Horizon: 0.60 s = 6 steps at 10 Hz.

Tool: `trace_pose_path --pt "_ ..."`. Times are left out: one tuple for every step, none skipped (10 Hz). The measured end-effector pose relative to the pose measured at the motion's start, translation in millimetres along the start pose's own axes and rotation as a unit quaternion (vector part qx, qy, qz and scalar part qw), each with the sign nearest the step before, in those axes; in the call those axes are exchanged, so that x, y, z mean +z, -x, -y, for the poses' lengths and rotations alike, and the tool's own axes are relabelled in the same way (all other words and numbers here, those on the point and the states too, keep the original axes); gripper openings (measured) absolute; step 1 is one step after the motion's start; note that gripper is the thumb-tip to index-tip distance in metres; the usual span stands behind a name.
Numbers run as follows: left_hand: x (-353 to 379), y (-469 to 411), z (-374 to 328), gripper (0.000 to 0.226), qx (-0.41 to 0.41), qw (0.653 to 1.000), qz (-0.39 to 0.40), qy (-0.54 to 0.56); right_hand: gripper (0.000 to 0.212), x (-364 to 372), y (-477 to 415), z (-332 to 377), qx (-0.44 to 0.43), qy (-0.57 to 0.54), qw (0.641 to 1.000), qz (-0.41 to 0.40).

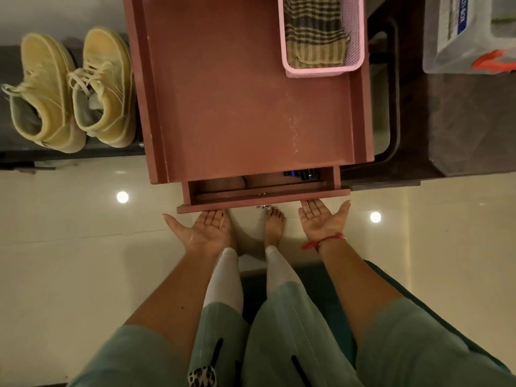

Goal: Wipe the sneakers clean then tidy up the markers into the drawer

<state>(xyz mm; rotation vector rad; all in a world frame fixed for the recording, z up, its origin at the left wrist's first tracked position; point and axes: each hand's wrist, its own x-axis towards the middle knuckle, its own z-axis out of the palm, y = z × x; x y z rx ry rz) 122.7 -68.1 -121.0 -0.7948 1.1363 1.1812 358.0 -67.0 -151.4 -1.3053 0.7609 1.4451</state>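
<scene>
Palms up, fingers straight and gripping nothing, the left hand (pixel 205 227) and right hand (pixel 321 219) touch the front of the reddish-brown wooden drawer (pixel 240 203), likely to push it shut; dark blue markers (pixel 301 174) lie inside, pale yellow lace-up sneakers (pixel 72 90) stand well aside.

- I see the drawer (pixel 262 195) of the reddish-brown table (pixel 237 93) standing out a little way, its front panel nearest me.
- The left hand (pixel 201 229) and right hand (pixel 324 219) are palm-up with straight fingers, tips at the panel's lower edge, one toward each end.
- Dark markers (pixel 301 174) show in the drawer's right part, mostly hidden under the tabletop.
- The pale yellow sneakers (pixel 72 90) sit side by side on a dark shelf left of the table.
- At the tabletop's far right corner, a pink mesh basket (pixel 354 37) holds a striped cloth (pixel 312 32).
</scene>
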Motion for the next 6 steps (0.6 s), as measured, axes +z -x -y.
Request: trace_pose_path --pt "14 -11 -4 0.11 0.007 1.0 0.026 -0.002 0.088 18 -7 4 -0.013 0.01 1.0 0.022" --pt "28 -17 -11 0.112 0.008 0.998 0.045 -0.03 0.087 36 -17 7 -0.026 0.026 0.999 0.037" --pt "42 -18 -14 0.113 0.013 0.997 0.06 -0.056 0.08 50 -22 8 -0.03 0.028 0.998 0.039" --pt "50 -9 -18 0.106 0.003 0.994 0.051 -0.099 0.063 54 -9 9 -0.018 0.061 0.997 0.035" --pt "55 9 -21 0.084 -0.018 0.968 0.01 -0.25 0.038 65 23 7 -0.003 0.292 0.956 -0.02" --pt "72 46 -18 0.054 0.024 0.885 -0.023 -0.465 0.019 79 65 1 -0.128 0.468 0.873 -0.049"
